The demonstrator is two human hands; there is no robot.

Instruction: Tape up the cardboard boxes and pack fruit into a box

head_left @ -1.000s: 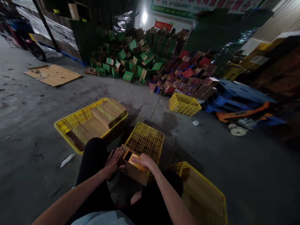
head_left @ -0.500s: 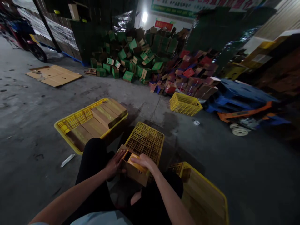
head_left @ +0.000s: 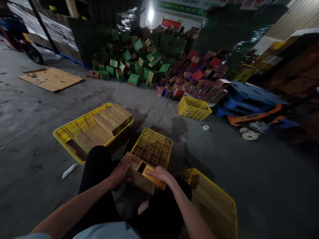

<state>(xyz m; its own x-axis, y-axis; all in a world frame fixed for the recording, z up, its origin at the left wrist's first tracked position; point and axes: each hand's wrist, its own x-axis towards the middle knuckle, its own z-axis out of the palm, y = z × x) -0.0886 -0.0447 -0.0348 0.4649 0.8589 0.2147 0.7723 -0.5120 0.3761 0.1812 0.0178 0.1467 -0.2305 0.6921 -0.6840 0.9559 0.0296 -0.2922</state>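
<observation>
A brown cardboard box (head_left: 142,183) rests at the near end of an upturned yellow plastic crate (head_left: 152,142), between my knees. My left hand (head_left: 120,172) grips the box's left end, fingers along the top and thumb against the near side. In my right hand (head_left: 159,174) is an orange tape dispenser (head_left: 147,171) with a dark opening at its left end. It lies against the box's top toward the right end, my fingers wrapped over it. The underside of the dispenser is hidden.
Left stands a yellow crate (head_left: 82,127) with taped cardboard boxes (head_left: 113,117); another crate (head_left: 235,212) with boxes is at my right. Farther off are a yellow basket (head_left: 194,108), an orange pallet jack (head_left: 254,114), blue pallets (head_left: 254,94) and heaped green cartons (head_left: 134,79).
My right hand and the tape dispenser have slid rightward along the box's top, baring more cardboard beside my left hand. The left hand keeps its place on the box. The view has shifted slightly.
</observation>
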